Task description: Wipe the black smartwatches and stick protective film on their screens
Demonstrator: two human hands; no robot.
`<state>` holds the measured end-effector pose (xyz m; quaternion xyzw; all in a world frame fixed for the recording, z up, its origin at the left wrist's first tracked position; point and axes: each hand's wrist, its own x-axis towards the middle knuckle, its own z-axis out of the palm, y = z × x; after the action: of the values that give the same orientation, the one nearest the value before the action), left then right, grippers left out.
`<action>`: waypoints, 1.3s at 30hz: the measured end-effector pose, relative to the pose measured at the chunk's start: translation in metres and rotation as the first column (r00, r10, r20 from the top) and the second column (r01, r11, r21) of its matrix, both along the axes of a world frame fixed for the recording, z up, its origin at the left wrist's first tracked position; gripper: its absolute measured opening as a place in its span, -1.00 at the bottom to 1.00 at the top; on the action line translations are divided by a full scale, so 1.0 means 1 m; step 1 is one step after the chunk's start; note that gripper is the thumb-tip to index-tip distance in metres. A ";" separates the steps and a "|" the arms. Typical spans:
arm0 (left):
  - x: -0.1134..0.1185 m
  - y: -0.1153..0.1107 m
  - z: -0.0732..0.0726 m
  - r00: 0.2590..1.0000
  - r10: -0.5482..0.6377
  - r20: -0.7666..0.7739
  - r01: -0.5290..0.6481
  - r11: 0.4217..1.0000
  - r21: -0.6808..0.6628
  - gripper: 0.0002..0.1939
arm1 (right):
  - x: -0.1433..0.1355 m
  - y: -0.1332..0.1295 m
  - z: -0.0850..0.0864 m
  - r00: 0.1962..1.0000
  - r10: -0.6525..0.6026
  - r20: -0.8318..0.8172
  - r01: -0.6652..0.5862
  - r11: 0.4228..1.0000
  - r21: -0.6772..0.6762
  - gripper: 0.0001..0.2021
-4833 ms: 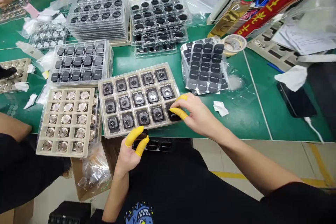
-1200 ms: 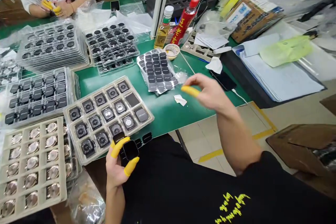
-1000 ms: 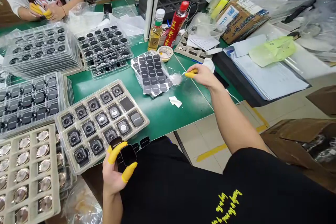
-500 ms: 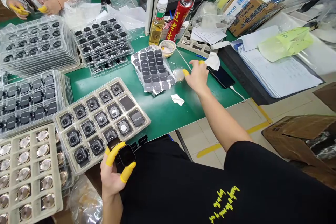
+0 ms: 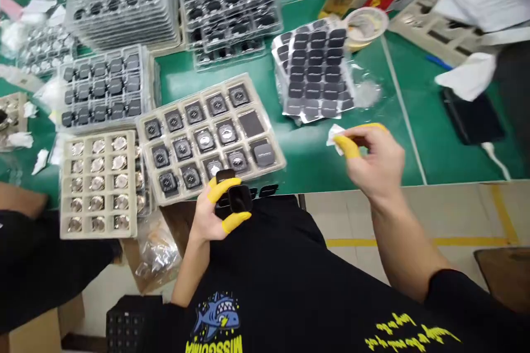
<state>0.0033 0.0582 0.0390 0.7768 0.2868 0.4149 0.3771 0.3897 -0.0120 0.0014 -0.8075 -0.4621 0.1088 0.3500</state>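
Note:
My left hand (image 5: 205, 215), with yellow finger cots, holds a smartwatch (image 5: 240, 198) with a black square face between thumb and fingers. The ends of its black strap (image 5: 268, 191) stick out to the right. Just beyond lies a beige tray (image 5: 255, 100) of black square watches, one compartment showing only a dark bottom. My right hand (image 5: 376, 162), also in finger cots, pinches a crumpled white tissue (image 5: 334, 133) over the green table (image 5: 306, 160). Sheets of dark square stickers (image 5: 317, 71) lie past the tissue.
Stacked clear trays (image 5: 120, 27) stand at the back left, more (image 5: 232, 5) beside them. A tray of round metallic watches (image 5: 86, 220) sits at left. A tape roll (image 5: 375, 23) and a phone (image 5: 472, 121) on a white cable are at right. Someone's arm (image 5: 25, 198) shows at far left.
My right hand has drawn back from near the phone and taken hold of the tissue that lay on the table. The view has turned downward and left. My left hand still holds the smartwatch.

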 end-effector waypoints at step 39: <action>-0.002 -0.007 -0.009 0.951 -0.126 0.284 0.179 0.969 -0.172 -0.28 | -0.160 0.032 0.126 0.415 0.750 0.515 -0.909 0.358 0.212 -0.68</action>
<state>0.0016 0.0510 0.0300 0.6919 0.2107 0.4565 0.5181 0.2297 0.0204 0.1272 -0.3487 -0.8725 0.0223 0.3415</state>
